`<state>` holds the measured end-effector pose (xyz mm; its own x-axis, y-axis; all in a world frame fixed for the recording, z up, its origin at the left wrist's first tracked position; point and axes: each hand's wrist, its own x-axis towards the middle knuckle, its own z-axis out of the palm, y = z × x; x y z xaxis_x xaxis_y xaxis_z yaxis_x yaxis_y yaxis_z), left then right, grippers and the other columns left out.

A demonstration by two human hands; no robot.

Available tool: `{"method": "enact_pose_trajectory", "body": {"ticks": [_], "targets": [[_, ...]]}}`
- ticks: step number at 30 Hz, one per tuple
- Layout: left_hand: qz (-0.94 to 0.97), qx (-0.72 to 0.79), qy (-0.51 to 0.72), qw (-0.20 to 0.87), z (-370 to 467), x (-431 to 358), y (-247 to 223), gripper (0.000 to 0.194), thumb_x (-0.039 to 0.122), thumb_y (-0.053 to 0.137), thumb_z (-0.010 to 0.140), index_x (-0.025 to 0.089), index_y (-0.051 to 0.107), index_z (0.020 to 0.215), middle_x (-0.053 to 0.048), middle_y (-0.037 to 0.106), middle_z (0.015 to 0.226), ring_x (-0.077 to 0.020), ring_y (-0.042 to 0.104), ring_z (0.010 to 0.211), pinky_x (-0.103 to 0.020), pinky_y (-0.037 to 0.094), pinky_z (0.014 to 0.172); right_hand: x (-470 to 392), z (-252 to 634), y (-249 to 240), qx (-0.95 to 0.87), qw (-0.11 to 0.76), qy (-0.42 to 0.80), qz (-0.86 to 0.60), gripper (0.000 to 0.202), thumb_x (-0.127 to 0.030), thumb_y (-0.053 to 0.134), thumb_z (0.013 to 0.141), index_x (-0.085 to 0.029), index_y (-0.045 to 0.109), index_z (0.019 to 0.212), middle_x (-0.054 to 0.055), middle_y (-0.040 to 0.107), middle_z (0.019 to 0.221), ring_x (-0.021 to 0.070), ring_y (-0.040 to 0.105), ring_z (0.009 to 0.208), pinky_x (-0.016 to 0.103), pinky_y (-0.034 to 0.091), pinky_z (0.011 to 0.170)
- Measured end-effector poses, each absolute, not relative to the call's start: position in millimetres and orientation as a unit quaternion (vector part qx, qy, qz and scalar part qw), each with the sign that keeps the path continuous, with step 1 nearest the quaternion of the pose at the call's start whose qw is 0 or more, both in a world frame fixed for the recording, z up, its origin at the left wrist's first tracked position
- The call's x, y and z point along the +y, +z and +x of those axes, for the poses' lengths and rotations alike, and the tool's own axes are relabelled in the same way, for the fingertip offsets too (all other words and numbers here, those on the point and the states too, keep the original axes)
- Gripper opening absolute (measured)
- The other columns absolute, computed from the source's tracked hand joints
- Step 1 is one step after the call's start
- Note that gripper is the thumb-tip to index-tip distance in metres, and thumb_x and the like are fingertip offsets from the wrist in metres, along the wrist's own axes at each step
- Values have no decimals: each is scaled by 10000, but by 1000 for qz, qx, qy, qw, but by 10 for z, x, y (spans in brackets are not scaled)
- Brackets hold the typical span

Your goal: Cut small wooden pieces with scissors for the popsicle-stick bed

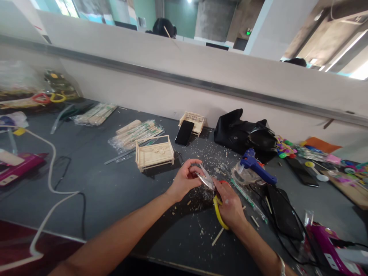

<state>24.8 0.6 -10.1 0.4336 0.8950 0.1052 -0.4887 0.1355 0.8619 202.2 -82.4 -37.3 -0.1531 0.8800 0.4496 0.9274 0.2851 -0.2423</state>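
Scissors with yellow and red handles [219, 214] are in my right hand [230, 203], their blades pointing up and left. My left hand [185, 180] is at the blade tips, thumb and fingers pinched round something too small to make out. Wood chips [214, 159] lie scattered on the dark table around both hands. A small wooden frame with railings [155, 153] stands left of my left hand. Farther back, a small wooden bench [194, 122] has a black phone [184, 133] leaning on it.
Wrapped sticks [140, 134] lie at the back left. A black bag [244, 132], a blue glue gun [255, 166] on a tape roll, and a black phone with cables [283, 211] are on the right. A white cable [51, 165] crosses the left side.
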Motion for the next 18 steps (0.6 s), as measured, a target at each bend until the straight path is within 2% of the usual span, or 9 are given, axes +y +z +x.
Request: {"method": "enact_pose_trajectory", "body": {"ticks": [7, 18], "targets": [[448, 231, 480, 718, 264, 0, -105, 502, 66, 718, 544, 207, 571, 1002, 71, 617, 682, -115, 582, 648, -245, 467, 671, -812, 2049, -412, -759, 262, -39, -594, 588, -46, 479, 690, -188, 649, 1235, 73, 721, 850, 201, 667, 712, 292, 561, 631], [447, 249, 482, 711, 267, 5, -88, 497, 78, 707, 543, 218, 568, 1000, 75, 604, 676, -119, 568, 637, -248, 460, 662, -813, 2023, -382, -751, 232, -71, -614, 656, -56, 495, 681, -240, 620, 1298, 49, 718, 825, 193, 653, 680, 265, 538, 584]]}}
